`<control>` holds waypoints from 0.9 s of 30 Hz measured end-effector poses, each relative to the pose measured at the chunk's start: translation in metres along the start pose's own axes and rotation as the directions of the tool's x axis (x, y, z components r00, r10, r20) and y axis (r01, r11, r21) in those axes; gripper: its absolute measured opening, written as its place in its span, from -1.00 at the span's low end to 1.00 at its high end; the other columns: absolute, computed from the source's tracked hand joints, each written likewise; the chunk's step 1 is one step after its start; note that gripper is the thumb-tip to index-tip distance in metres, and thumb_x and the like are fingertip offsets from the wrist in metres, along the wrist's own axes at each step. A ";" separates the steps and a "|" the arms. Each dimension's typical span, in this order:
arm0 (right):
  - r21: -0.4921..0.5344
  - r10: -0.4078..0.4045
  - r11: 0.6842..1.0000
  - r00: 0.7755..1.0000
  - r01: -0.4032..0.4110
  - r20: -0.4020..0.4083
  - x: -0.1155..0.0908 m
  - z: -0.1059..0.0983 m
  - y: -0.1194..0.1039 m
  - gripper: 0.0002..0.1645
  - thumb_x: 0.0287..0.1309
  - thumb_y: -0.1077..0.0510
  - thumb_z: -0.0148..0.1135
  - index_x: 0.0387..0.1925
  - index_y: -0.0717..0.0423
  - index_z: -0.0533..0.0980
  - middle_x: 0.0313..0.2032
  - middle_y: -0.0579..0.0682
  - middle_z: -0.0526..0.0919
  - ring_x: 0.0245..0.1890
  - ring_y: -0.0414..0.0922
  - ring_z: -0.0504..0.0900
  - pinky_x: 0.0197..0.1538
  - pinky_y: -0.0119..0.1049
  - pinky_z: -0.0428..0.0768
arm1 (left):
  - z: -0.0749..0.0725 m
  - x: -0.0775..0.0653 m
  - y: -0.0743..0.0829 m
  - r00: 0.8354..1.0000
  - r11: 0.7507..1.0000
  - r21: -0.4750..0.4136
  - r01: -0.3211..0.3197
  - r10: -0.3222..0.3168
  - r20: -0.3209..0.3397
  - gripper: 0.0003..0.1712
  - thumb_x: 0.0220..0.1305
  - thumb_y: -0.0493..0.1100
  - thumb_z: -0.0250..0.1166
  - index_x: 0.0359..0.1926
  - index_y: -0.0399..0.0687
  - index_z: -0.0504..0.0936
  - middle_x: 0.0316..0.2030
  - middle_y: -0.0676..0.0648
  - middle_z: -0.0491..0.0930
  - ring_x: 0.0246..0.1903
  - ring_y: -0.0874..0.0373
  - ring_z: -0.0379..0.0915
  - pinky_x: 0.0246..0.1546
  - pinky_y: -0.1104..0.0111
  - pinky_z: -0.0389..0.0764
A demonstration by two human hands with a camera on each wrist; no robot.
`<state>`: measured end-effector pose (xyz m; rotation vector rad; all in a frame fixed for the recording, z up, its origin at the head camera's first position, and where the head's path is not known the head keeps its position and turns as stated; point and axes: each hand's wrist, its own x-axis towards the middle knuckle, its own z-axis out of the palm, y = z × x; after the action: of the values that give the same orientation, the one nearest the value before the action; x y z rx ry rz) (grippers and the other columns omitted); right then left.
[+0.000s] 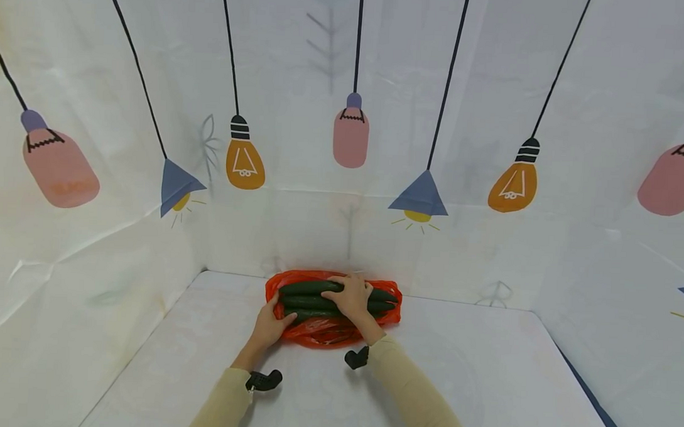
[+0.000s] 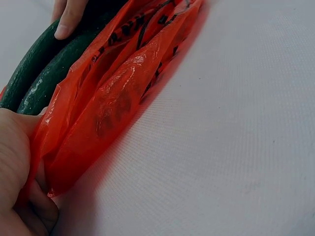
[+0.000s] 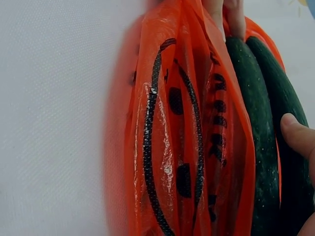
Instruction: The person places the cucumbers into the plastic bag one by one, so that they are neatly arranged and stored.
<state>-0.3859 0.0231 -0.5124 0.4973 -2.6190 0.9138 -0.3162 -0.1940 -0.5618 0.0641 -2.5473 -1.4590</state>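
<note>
Three dark green cucumbers [image 1: 304,302] lie side by side in an opened red plastic bag [image 1: 321,337] at the back of the table. My right hand [image 1: 353,297] reaches over the cucumbers from above and grips the farthest one, its thumb [image 3: 295,132] pressed against the dark skin in the right wrist view. At the bag's left end, my left hand [image 1: 267,327] holds the red film, with fingers curled under its edge in the left wrist view. The left thumb lies by the cucumber ends. Black lettering marks the crumpled near side of the bag, and part of the cucumbers is hidden under my right hand.
The white tabletop [image 1: 450,368] spreads in front of and beside the bag. Behind it rises a white sheet wall [image 1: 296,231] printed with hanging lamps, close to the bag's far side. Side sheets stand at left and right.
</note>
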 end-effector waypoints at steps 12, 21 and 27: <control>-0.006 0.007 1.000 0.999 -0.006 0.033 -0.001 -0.002 -0.001 -0.46 -0.07 -0.22 0.47 -0.01 -0.18 0.68 -0.06 0.02 0.62 0.00 0.07 0.46 0.06 0.16 0.20 | -0.001 -0.001 0.001 1.000 1.000 -0.012 -0.011 0.011 0.000 -0.02 0.20 -0.20 0.40 0.44 -0.44 0.00 0.38 -0.39 0.13 0.37 -0.25 0.03 0.33 -0.06 0.07; -0.047 -0.002 0.999 0.996 0.006 0.091 -0.003 -0.008 -0.003 -0.44 -0.05 -0.20 0.47 0.02 -0.15 0.66 -0.02 0.01 0.62 -0.01 0.10 0.46 0.05 0.18 0.22 | 0.001 0.000 0.000 1.000 1.000 -0.010 -0.005 0.005 0.001 -0.01 0.20 -0.19 0.40 0.44 -0.44 0.00 0.39 -0.39 0.13 0.38 -0.25 0.02 0.33 -0.05 0.07; -0.063 -0.017 0.998 0.992 0.025 0.121 -0.002 -0.009 -0.003 -0.43 -0.03 -0.20 0.46 0.05 -0.15 0.64 -0.01 -0.02 0.63 0.00 0.08 0.48 0.08 0.18 0.21 | 0.000 -0.001 0.001 1.000 1.000 -0.008 0.008 -0.008 0.001 -0.02 0.20 -0.18 0.40 0.44 -0.45 0.01 0.38 -0.41 0.14 0.37 -0.27 0.03 0.32 -0.07 0.08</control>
<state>-0.3812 0.0275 -0.5048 0.5793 -2.7362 0.8142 -0.3155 -0.1933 -0.5616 0.0723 -2.5443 -1.4723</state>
